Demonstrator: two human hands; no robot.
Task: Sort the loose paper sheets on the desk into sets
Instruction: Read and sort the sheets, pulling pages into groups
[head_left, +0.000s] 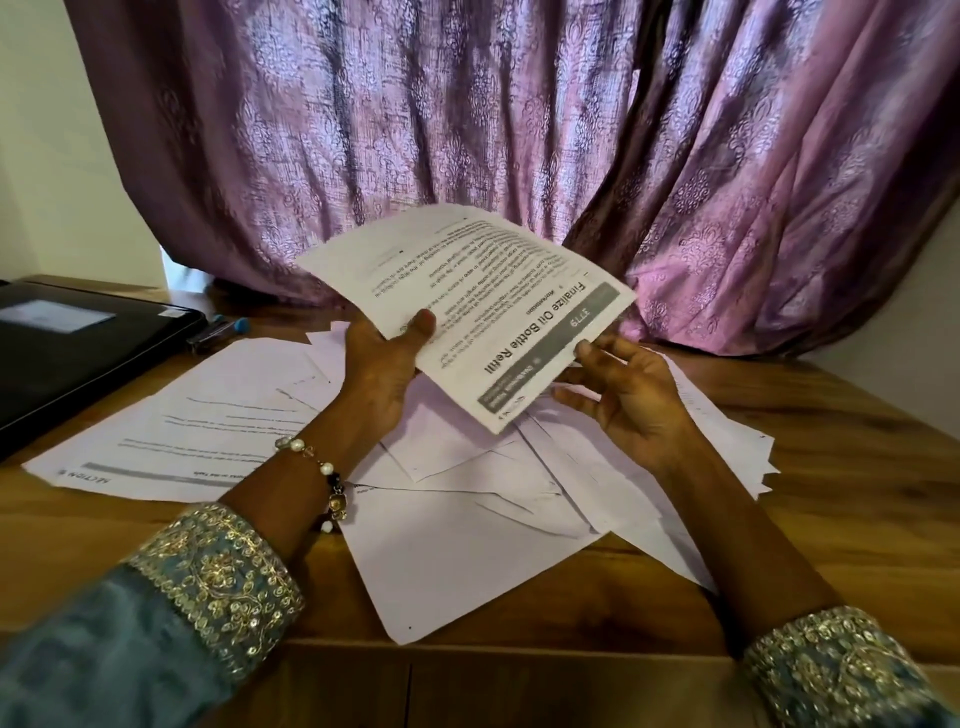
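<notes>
A few printed sheets are held up above the wooden desk; the top one has a grey header bar and the title "Finalize Oil Bottle Refill". My left hand grips their left edge, thumb on top and fingers underneath. My right hand is at the near right corner, thumb against the edge, fingers spread and loosely bent below. Several loose sheets lie overlapping on the desk beneath both hands. More printed pages lie to the left.
A shut black laptop sits at the desk's far left, with a dark pen with a blue cap beside it. A purple patterned curtain hangs right behind the desk. The desk's front edge runs between my sleeves.
</notes>
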